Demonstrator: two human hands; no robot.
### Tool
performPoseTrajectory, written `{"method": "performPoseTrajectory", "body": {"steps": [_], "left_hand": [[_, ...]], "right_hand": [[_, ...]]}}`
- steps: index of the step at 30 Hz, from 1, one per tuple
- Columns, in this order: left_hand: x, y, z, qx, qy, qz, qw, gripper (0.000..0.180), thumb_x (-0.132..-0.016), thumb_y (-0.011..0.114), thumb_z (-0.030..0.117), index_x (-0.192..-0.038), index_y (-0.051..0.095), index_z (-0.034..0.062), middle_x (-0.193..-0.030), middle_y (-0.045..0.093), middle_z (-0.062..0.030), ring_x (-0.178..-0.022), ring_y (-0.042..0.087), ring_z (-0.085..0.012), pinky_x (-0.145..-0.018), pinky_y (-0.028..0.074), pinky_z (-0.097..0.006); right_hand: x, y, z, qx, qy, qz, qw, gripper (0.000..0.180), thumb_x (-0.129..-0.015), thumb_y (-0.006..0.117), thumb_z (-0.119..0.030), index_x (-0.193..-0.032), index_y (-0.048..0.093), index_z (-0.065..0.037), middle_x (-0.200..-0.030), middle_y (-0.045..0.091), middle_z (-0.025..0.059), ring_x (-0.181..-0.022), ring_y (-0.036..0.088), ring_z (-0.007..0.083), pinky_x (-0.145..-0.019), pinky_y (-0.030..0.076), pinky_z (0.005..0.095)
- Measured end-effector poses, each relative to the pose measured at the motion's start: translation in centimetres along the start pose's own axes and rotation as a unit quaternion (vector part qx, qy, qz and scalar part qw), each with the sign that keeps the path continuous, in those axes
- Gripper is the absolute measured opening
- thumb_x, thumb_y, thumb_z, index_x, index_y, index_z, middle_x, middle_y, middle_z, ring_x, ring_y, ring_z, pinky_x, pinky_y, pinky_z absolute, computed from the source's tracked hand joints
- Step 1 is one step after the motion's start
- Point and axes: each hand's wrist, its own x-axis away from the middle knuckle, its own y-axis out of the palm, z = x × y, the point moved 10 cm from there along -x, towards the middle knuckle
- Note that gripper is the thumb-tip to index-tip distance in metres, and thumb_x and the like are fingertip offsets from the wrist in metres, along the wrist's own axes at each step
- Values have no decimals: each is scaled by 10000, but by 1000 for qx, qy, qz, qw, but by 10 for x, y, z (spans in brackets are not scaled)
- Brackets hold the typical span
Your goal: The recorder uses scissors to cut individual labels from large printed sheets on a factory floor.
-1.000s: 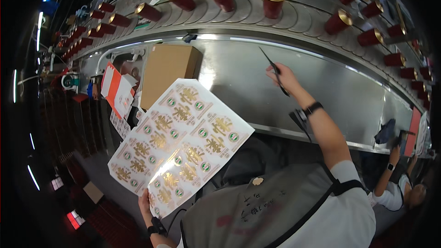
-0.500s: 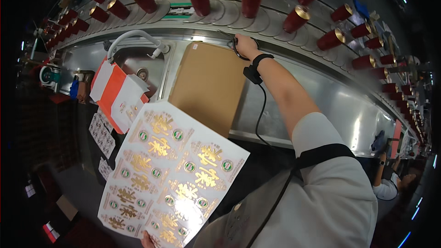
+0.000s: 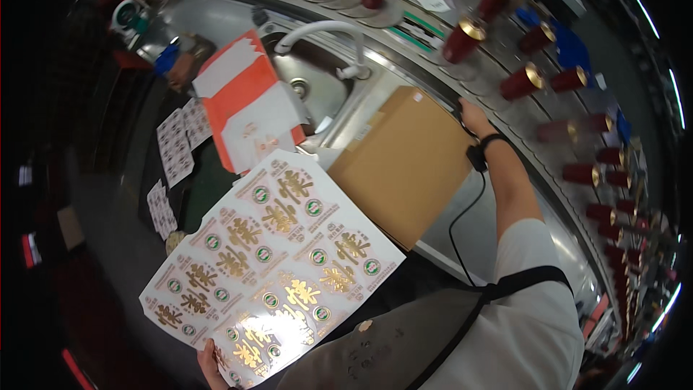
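Pinching the printed sheet (image 3: 249, 238) near its lowest corner, the left hand (image 3: 208, 362) held it spread forward of the grip; the right hand (image 3: 476, 120) curled round a dark tool (image 3: 460, 116) beside the cardboard box (image 3: 411, 166).

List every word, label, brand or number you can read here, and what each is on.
Sheet: large gold characters and round green emblems, repeated; wording not copied here. Fine print: too small to read.
Box: pale labels, too small to read.
Apron: dark marks, too blurred.
Cards: tiny print, unreadable.
Green strip: too blurred.
Carton: faint marks, unreadable.
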Motion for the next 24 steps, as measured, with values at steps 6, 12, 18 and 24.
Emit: {"method": "performPoseTrajectory", "body": {"steps": [6,12,18,24], "left_hand": [[15,4,24,26,62,-52,996,441,-842,599,96,-1238,455,-32,-1028,599,-81,-859,585,-152,-767,480,-279],[28,5,39,34,60,-27,997,336,-829,639,106,-1134,529,18,-924,608,-28,-777,575,-110,-716,474,-250],[7,-53,61,75,59,6,995,343,-831,638,104,-1137,523,-1,-948,613,-50,-804,593,-121,-718,482,-255],[-72,-122,85,71,32,25,997,166,-851,636,142,-952,571,29,-737,583,-11,-585,550,-98,-539,458,-223]], "right_hand": [[6,10,9,50,-37,-43,997,484,-776,621,-94,-1224,443,-54,-928,631,248,-863,599,432,-742,467,486],[20,-20,17,63,-32,-3,997,501,-712,655,-74,-1174,463,-91,-854,636,219,-830,615,406,-712,478,490],[116,-165,-29,-35,28,138,989,406,-754,653,-60,-1124,484,-74,-850,620,250,-832,592,444,-677,459,492],[190,-191,-263,-404,-47,33,913,311,-786,603,-37,-1075,490,-57,-704,521,10,-607,539,89,-517,429,233]]}}
